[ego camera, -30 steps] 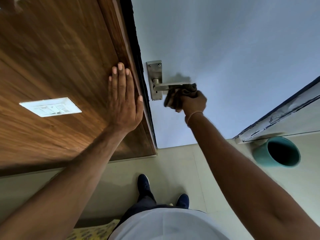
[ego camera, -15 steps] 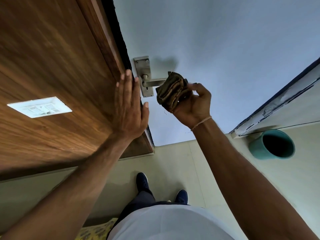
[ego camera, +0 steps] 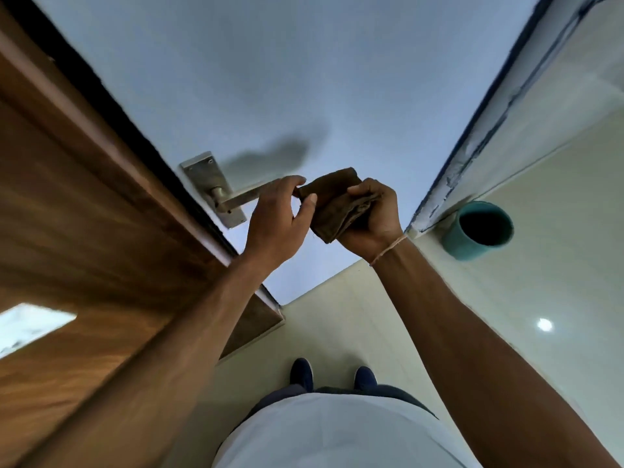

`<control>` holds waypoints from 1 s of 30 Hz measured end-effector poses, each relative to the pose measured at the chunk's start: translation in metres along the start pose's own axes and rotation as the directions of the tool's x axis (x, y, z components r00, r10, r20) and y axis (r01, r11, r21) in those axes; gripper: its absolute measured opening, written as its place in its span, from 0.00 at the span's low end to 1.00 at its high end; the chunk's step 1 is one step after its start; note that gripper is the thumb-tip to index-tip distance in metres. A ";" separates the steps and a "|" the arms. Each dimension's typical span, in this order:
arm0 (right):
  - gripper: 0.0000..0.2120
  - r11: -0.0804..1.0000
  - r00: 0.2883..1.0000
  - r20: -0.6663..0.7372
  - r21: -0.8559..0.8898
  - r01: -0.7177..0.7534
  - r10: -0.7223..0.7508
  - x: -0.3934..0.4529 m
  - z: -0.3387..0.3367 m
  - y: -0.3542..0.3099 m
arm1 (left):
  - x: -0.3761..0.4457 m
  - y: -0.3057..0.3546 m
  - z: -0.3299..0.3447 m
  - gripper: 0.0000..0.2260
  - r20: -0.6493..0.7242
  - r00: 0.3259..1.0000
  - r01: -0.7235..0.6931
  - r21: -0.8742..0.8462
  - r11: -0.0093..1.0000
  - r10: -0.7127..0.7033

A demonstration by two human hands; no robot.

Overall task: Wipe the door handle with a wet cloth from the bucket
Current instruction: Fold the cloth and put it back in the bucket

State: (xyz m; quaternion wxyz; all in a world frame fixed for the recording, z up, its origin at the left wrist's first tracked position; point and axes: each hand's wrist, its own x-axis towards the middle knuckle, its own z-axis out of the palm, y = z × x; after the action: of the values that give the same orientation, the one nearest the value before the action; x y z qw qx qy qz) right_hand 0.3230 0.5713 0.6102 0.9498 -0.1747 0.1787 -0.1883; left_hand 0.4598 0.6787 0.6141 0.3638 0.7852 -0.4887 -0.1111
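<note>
A steel lever door handle (ego camera: pixel 236 197) on its backplate (ego camera: pixel 206 173) sits on the pale blue door (ego camera: pixel 304 79). In front of the lever's free end, both hands hold a folded brown cloth (ego camera: pixel 334 204). My left hand (ego camera: pixel 277 217) pinches the cloth's left corner with thumb and fingertips and hides the lever's tip. My right hand (ego camera: pixel 371 214) grips the cloth's right side from below. The cloth is off the handle. A teal bucket (ego camera: pixel 479 231) stands on the floor to the right, its inside dark.
A wooden panel (ego camera: pixel 84 214) with a white switch plate (ego camera: pixel 27 322) fills the left. A blue-edged frame (ego camera: pixel 472 146) runs up the right. Pale floor tiles (ego camera: pixel 337 315) lie below, with my two dark shoes (ego camera: pixel 331 374) near the door's foot.
My left hand left the wooden panel and came across to pinch the cloth. My right hand pulled the cloth off the lever toward the right. The view swung to the right.
</note>
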 end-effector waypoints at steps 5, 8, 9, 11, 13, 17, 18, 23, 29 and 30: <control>0.15 0.986 0.972 -0.171 -0.057 0.154 -0.162 -0.031 -0.033 -0.023 | 0.022 0.030 0.031 0.09 0.291 0.954 0.124 -0.154 0.980 -0.075; 0.15 0.969 0.900 -0.377 -0.192 0.154 -0.218 -0.060 -0.060 -0.033 | 0.034 0.046 0.056 0.08 0.358 0.928 0.210 -0.275 0.938 -0.103; 0.13 0.956 0.850 -0.454 -0.238 0.172 -0.267 -0.074 -0.076 -0.041 | 0.040 0.058 0.069 0.08 0.391 0.915 0.237 -0.309 0.921 -0.104; 0.14 0.924 0.767 -0.537 -0.331 0.191 -0.352 -0.101 -0.110 -0.063 | 0.053 0.085 0.100 0.08 0.469 0.878 0.288 -0.347 0.892 -0.101; 0.16 0.910 0.717 -0.586 -0.379 0.170 -0.378 -0.119 -0.139 -0.086 | 0.065 0.108 0.130 0.09 0.521 0.849 0.315 -0.358 0.879 -0.093; 0.16 0.846 0.515 -0.695 -0.519 0.124 -0.502 -0.142 -0.189 -0.133 | 0.087 0.157 0.202 0.10 0.586 0.807 0.322 -0.338 0.884 -0.069; 0.15 0.788 0.435 -0.697 -0.613 0.053 -0.571 -0.148 -0.201 -0.146 | 0.091 0.170 0.224 0.09 0.600 0.797 0.333 -0.335 0.882 -0.073; 0.09 0.098 0.253 -0.212 -0.912 -0.398 -0.944 -0.177 -0.237 -0.200 | 0.115 0.236 0.314 0.08 0.576 0.800 0.419 -0.340 0.842 -0.166; 0.24 -0.256 0.482 0.035 -0.880 -0.400 -0.876 -0.202 -0.244 -0.260 | 0.155 0.301 0.376 0.11 0.613 0.731 0.604 -0.374 0.704 -0.301; 0.28 -0.243 0.507 -0.007 -0.872 -0.425 -0.862 -0.204 -0.253 -0.273 | 0.165 0.310 0.385 0.13 0.626 0.712 0.632 -0.374 0.679 -0.317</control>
State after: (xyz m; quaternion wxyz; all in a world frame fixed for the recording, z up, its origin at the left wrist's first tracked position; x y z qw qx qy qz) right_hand -0.0363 0.3530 0.5536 0.1638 -0.7510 0.5845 -0.2600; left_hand 0.1250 0.2805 0.5806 0.3909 0.6837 -0.2799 -0.5490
